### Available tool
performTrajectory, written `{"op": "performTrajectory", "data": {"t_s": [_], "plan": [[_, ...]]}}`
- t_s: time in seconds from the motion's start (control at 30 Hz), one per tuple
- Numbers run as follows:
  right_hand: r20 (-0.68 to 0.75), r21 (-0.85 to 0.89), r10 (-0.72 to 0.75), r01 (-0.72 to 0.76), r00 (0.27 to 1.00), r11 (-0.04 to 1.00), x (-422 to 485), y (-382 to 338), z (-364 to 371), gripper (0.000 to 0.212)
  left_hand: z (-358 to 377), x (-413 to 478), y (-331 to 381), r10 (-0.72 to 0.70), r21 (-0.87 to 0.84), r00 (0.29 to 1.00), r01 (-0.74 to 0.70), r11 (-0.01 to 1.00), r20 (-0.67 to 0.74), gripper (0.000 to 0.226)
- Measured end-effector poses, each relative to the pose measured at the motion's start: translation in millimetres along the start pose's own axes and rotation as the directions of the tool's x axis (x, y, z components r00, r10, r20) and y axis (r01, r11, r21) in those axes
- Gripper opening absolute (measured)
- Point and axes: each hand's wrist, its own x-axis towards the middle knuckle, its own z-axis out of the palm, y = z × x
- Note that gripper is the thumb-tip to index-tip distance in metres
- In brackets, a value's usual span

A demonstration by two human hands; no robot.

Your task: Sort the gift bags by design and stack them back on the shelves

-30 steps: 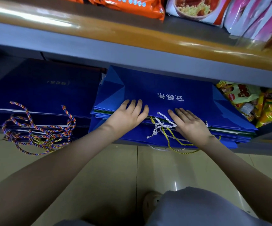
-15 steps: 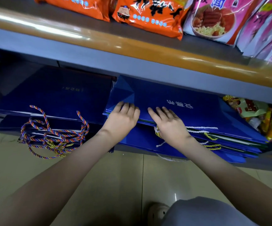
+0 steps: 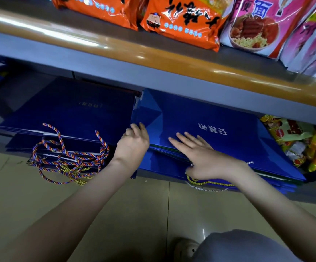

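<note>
Sorted, shelved: bright blue stack (image 3: 210, 114), navy stack (image 3: 68, 114) just left of it. Probably only squaring left; right hand (image 3: 206, 159) flat on top, left hand (image 3: 132, 146) at edge, grip unclear.

Dim under-shelf shadow, glare on shelf edge (image 3: 96, 44), wide-angle bending

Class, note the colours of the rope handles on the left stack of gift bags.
The rope handles are braided blue, orange and yellow; head view.

A shop is indicated by a metal shelf (image 3: 153, 80) stocked with noodle packets (image 3: 181, 21), stacked gift bags (image 3: 210, 118) and snack packets (image 3: 301, 140).
</note>
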Motion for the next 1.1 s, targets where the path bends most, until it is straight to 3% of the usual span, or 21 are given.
{"op": "performTrajectory", "data": {"t_s": [0.07,0.23,0.3,0.33,0.4,0.43,0.5,0.57,0.7,0.87,0.93,1.0,1.1], "plan": [[-0.167,0.003,-0.01,0.011,0.986,1.0,14.2,-12.1,4.3,0.091,-4.3,0.6,2.6,-0.016,-0.015,1.0,0.016,1.0,-0.027,0.045],[-0.417,-0.221,-0.053,-0.045,0.907,0.974,51.2,-20.4,40.0,0.092,-9.3,-6.3,9.5,0.056,-0.192,0.988,-0.083,0.978,-0.144,0.037],[-0.529,-0.242,-0.089,-0.049,0.844,0.969,58.7,-14.0,51.3,0.094,-11.5,-10.3,3.2,0.033,-0.392,0.991,-0.082,0.916,-0.131,0.065],[-0.557,-0.269,-0.11,-0.053,0.823,0.962,59.9,-11.6,55.0,0.098,-9.8,-12.9,-2.1,0.038,-0.599,0.993,-0.098,0.795,-0.112,0.082],[-0.588,-0.313,-0.175,-0.023,0.789,0.949,58.5,-9.7,60.0,0.103,-8.5,-19.8,-14.0,0.072,-0.937,0.993,0.062,0.345,0.092,0.097],[-0.596,-0.323,-0.195,-0.011,0.779,0.946,57.9,-8.8,62.7,0.104,-11.6,-21.2,-19.1,0.089,-0.978,0.979,0.174,0.116,0.184,0.1],[-0.603,-0.33,-0.211,0.0,0.77,0.944,57.8,-7.4,65.3,0.102,-14.2,-17.0,-25.6,0.102,-0.917,0.934,0.356,-0.18,0.342,0.098],[-0.61,-0.322,-0.212,0.006,0.763,0.947,57.4,-6.9,66.1,0.095,-14.8,-3.1,-26.9,0.119,-0.837,0.887,0.46,-0.295,0.446,0.09],[-0.631,-0.289,-0.214,0.031,0.745,0.957,55.5,-4.4,61.3,0.079,-16.7,9.2,-10.1,0.135,-0.814,0.863,0.504,-0.29,0.486,0.077],[-0.584,-0.297,-0.214,0.039,0.783,0.954,63.5,-7.4,63.9,0.095,-14.3,3.5,3.9,0.239,-0.748,0.858,0.513,-0.421,0.454,0.082],[-0.586,-0.312,-0.232,0.048,0.777,0.949,67.1,-8.1,68.4,0.095,-13.0,2.2,3.2,0.232,-0.754,0.872,0.49,-0.437,0.432,0.073],[-0.598,-0.329,-0.253,0.055,0.76,0.943,67.0,-6.6,71.1,0.089,-10.3,-0.1,2.4,0.225,-0.817,0.893,0.447,-0.365,0.389,0.067],[-0.626,-0.347,-0.265,0.043,0.733,0.937,64.3,-2.2,72.6,0.079,-6.2,-2.1,-1.2,0.288,-0.925,0.902,0.364,-0.105,0.322,0.074]]}}
